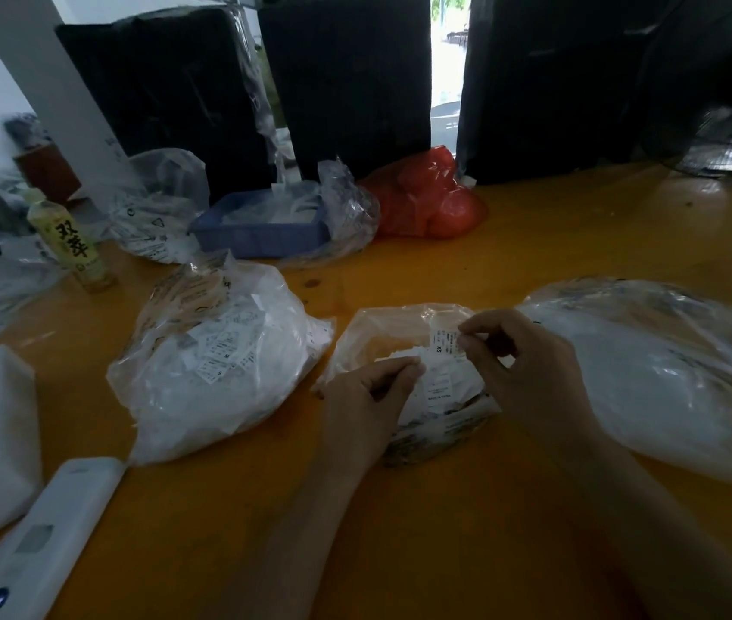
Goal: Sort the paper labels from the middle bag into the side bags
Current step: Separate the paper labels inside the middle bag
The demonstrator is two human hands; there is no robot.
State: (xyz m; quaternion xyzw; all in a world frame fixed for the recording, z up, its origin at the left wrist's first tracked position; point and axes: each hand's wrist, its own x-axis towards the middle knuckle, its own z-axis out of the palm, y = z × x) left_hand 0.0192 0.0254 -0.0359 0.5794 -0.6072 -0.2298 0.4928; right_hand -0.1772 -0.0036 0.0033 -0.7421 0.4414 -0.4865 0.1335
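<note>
Glossy clear plastic bags [220, 351]; matt paper labels [444, 346].

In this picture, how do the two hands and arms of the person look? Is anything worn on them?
Both the left hand and the right hand are bare: no gloves, and no rings, watch or bracelet can be seen. The forearms are bare too, with no sleeve in view down to the frame's edge. The light is dim, so small marks cannot be told.

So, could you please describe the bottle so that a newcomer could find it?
On the orange table, look to the far left edge, left of the blue plastic tray. The slim yellow-green plastic bottle stands upright there, the only thing with large black characters on its label.
</note>
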